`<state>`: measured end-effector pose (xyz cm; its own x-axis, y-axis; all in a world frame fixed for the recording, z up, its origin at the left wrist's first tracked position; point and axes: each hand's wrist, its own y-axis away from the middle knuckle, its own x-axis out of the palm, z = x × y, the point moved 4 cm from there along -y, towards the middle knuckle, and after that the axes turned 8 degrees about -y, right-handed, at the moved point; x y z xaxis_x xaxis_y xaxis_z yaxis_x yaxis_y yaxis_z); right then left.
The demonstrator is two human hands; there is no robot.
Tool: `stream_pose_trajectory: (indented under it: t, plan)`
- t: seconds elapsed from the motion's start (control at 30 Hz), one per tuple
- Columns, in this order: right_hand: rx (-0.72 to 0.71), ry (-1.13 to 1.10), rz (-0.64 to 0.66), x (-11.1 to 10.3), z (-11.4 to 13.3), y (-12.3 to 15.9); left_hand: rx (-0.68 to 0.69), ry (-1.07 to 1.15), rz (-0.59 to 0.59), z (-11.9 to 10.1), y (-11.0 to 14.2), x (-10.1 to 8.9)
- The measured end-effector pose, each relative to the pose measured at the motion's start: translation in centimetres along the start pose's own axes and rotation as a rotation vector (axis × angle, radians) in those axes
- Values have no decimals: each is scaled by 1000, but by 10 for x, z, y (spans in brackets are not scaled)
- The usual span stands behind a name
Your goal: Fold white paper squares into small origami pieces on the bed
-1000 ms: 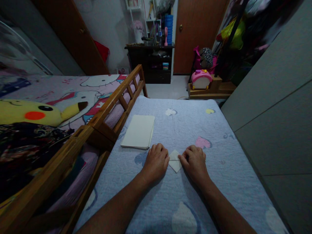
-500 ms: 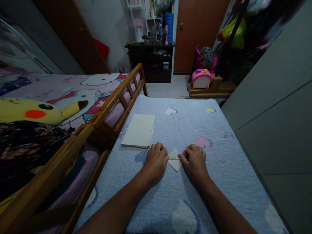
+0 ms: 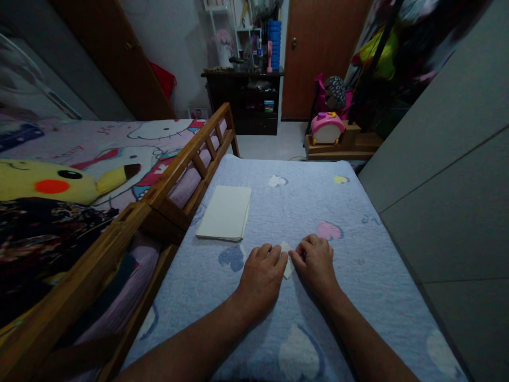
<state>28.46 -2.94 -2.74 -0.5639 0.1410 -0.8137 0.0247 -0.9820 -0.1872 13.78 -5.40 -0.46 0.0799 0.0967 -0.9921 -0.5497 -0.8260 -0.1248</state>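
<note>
Folded white paper point(image 3: 287, 264) touching both hands point(image 3: 260, 278) point(image 3: 314, 261), on blue quilt point(image 3: 358, 302).

matt paper point(image 3: 287, 267), quilted cloth point(image 3: 358, 302), glossy wd rail point(image 3: 191, 164)

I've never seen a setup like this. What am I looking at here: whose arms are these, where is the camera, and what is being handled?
These are one person's bare forearms, filmed by a camera worn on their head, looking forward and down; no machine is involved. They work on a quilted pale blue bedspread. The left hand and right hand meet at a small white paper piece, touching it from both sides; whether it is gripped is hard to tell. A neat stack of white paper sheets lies further forward, to the left.
</note>
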Motion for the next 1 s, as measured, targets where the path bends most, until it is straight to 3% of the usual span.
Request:
stream_pose_trajectory:
  t: [0.2,0.67,1.0]
  plan:
    - [5,34,6,4,-6,1,47,-136,-1,-12,13,7]
    - [6,86,11,-3,8,4,116,-108,11,-11,24,7]
    - [22,121,4,-6,-1,7,64,-98,-110,-6,39,10]
